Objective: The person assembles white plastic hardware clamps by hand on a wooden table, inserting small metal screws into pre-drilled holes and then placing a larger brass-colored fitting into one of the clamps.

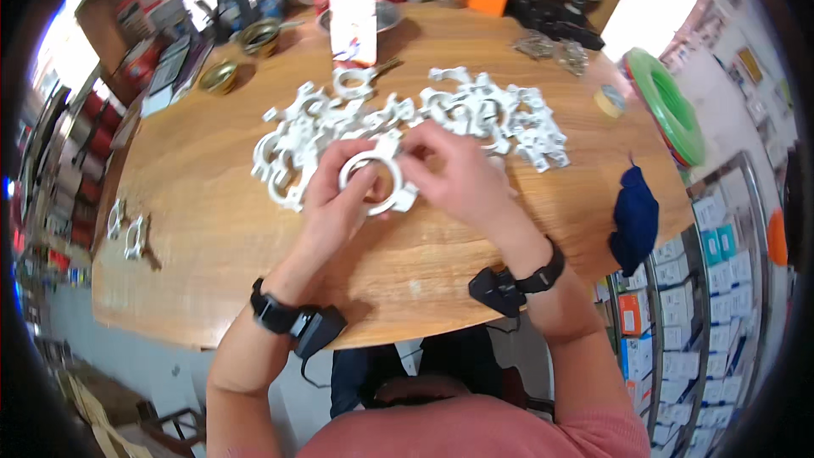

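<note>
My left hand (333,195) is closed around a white plastic ring clamp (397,180) with lugs on its rim, thumb lying across the opening. Close by the clamp's upper lug, the fingers of my right hand (458,176) are pinched together. Whatever they may hold is too small or hidden to make out. Beyond both hands lie a heap of similar white clamps (314,110) and, to its right, a second heap of white parts (530,119). Two more white pieces, an upright clamp (136,237) and a smaller one (114,219), stand apart at the table's left.
On the wooden table (203,229), a dark blue cloth item (634,219) lies at right, with a tape roll (609,102) farther back. Green round plastic ware (666,102) leans by the right edge. Brass bowls (219,76) and small clear bags (551,51) sit toward the back.
</note>
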### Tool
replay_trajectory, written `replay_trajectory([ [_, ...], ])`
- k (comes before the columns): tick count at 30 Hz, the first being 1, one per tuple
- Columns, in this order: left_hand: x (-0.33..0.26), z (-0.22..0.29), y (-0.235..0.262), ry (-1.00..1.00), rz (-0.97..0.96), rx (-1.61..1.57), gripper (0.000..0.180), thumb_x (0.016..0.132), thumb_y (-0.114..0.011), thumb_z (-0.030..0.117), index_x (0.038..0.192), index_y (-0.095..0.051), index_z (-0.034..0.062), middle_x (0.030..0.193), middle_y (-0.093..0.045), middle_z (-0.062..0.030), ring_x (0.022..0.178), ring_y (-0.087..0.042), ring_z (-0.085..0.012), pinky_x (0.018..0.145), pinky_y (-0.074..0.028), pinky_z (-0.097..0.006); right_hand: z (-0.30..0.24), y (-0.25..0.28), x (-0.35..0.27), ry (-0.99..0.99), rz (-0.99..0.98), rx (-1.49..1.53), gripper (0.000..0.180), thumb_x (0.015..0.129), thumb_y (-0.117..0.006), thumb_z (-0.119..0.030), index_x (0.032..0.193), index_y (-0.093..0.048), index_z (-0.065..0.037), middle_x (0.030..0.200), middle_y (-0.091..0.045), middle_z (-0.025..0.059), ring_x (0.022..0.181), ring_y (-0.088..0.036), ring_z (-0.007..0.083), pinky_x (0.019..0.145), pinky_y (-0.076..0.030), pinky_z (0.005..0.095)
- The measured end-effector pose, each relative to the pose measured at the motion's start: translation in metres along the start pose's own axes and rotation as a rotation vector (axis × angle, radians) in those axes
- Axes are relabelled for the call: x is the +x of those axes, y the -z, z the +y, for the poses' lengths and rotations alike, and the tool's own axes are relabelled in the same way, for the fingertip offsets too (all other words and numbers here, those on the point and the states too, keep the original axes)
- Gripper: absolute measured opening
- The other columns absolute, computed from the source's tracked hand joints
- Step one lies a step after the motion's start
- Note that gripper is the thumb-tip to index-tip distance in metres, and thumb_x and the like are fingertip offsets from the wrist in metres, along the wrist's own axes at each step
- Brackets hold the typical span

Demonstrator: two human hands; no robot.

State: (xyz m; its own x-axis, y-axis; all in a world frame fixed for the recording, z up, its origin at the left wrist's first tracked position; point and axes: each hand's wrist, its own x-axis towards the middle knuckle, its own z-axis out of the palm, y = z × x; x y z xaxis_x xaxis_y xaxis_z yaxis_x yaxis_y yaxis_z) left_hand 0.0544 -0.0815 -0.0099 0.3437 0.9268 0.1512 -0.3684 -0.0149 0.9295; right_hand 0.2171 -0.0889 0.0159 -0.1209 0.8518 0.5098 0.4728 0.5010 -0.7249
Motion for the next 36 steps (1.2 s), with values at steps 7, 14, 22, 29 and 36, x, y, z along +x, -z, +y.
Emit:
replay_trajectory([
  [7,-0.004,0.004,-0.009,-0.045,-0.007,0.126,0.02,0.089,-0.042,0.012,0.109,-0.042,0.0086,0.077,-0.049,-0.0033,0.067,-0.047,-0.0093,0.051,-0.045,-0.024,0.004,0.003,-0.001,-0.117,-0.081,0.13,0.015,0.079,-0.056,-0.016,0.082,-0.053,-0.002,0.069,-0.056,0.0078,0.061,-0.053,0.0139,0.055,-0.041,0.0275],
  [14,-0.006,0.004,-0.004,-0.072,-0.005,0.182,0.019,0.09,-0.04,0.013,0.108,-0.041,0.0069,0.078,-0.049,-0.0025,0.068,-0.048,-0.0079,0.054,-0.047,-0.023,0.002,-0.005,-0.002,-0.037,-0.077,0.103,0.017,0.081,-0.053,-0.018,0.09,-0.05,-0.004,0.074,-0.056,0.0101,0.068,-0.057,0.0226,0.059,-0.044,0.032],
  [22,0.002,0.007,-0.006,0.163,0.075,-0.171,0.025,0.091,-0.038,0.014,0.114,-0.041,0.0044,0.094,-0.052,-0.0068,0.071,-0.052,-0.0129,0.053,-0.049,-0.027,0.016,-0.008,0.004,-0.149,-0.098,0.086,0.022,0.085,-0.046,-0.028,0.087,-0.052,-0.007,0.077,-0.059,0.0124,0.073,-0.057,0.0302,0.062,-0.044,0.0371],
  [29,0.005,0.005,0.007,0.372,0.107,-0.41,0.027,0.089,-0.044,0.024,0.105,-0.05,0.0033,0.093,-0.056,-0.0067,0.077,-0.056,-0.0144,0.053,-0.049,-0.024,0.011,0.048,0.017,-0.07,0.134,0.264,0.018,0.084,-0.055,-0.014,0.09,-0.054,0.002,0.074,-0.059,0.0048,0.067,-0.054,0.0076,0.058,-0.042,0.0214],
  [36,0.0,0.009,-0.004,0.465,0.142,-0.271,0.024,0.088,-0.046,0.029,0.088,-0.051,0.0051,0.072,-0.052,-0.0022,0.062,-0.054,-0.0131,0.045,-0.046,-0.024,-0.022,0.189,0.029,-0.143,0.169,-0.165,0.018,0.082,-0.056,-0.017,0.091,-0.057,-0.001,0.075,-0.06,0.0038,0.063,-0.053,0.0076,0.057,-0.044,0.0201],
])
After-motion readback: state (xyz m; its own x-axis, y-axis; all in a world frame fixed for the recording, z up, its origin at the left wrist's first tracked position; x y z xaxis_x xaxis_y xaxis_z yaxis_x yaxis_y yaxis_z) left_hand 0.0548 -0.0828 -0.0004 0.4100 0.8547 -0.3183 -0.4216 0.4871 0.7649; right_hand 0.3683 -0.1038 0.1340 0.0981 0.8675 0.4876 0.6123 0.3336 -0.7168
